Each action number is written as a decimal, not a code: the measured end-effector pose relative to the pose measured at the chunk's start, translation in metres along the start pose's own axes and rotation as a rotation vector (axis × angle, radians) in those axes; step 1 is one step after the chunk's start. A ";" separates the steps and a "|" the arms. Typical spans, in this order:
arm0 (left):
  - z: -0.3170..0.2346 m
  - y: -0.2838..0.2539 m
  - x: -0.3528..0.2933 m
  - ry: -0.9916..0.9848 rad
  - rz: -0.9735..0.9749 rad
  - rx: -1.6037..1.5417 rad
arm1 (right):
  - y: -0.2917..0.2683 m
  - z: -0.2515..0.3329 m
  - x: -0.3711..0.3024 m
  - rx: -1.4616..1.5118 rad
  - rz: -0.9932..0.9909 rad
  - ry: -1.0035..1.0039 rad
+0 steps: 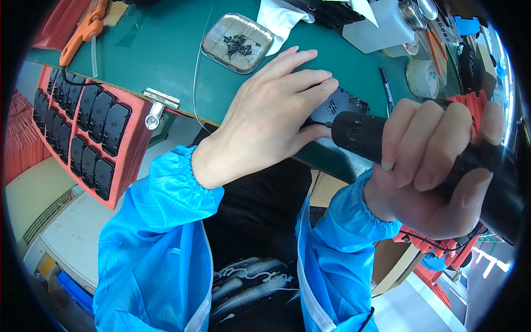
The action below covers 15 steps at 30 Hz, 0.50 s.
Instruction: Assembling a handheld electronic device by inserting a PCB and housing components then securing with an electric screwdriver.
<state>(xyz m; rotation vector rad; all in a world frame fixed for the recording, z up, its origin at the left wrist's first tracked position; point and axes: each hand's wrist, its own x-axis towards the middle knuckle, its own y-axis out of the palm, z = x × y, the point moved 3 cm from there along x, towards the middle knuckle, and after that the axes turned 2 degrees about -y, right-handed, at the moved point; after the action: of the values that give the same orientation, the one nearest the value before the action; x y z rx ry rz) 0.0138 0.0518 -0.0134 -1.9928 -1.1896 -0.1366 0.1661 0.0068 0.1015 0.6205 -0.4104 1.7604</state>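
A dark grey plastic casing [343, 102] lies right of the frame's centre, at the fingertips of the left hand [264, 108] and just left of the right hand [428, 176]. The left hand is partly curled, thumb below and fingers above, steadying the casing's left end. The right hand is closed around a thick black cylindrical power screwdriver [359, 129], whose tip points at the casing near the left thumb; whether it touches cannot be told. The casing is flat with rounded edges and one cluster of small punched holes.

Beneath is a smooth green surface [166, 52]. Above the left hand sits one rounded-square dish [264, 40] with a loose heap of tiny dark screws [238, 46], too many to count; one crumpled white cloth [279, 22] adjoins it. One slim black marker [386, 91] lies upper right. At left, red foam [123, 160] holds about a dozen glossy black casings [117, 128] in two rows, beside one shiny metal clip [160, 104]. One orange tool [83, 34] occupies the upper left.
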 end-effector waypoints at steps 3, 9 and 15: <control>0.001 0.001 0.000 -0.001 0.000 -0.009 | 0.001 -0.004 -0.001 0.012 0.006 0.002; 0.002 0.002 -0.001 0.010 -0.010 -0.011 | 0.000 -0.018 0.002 0.038 0.025 0.004; 0.002 0.002 -0.003 0.006 -0.024 -0.016 | 0.002 -0.026 0.003 0.047 0.038 -0.005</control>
<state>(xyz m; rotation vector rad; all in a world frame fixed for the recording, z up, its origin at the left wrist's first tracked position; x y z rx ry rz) 0.0130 0.0507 -0.0178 -1.9913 -1.2121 -0.1645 0.1580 0.0239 0.0826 0.6541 -0.3870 1.8091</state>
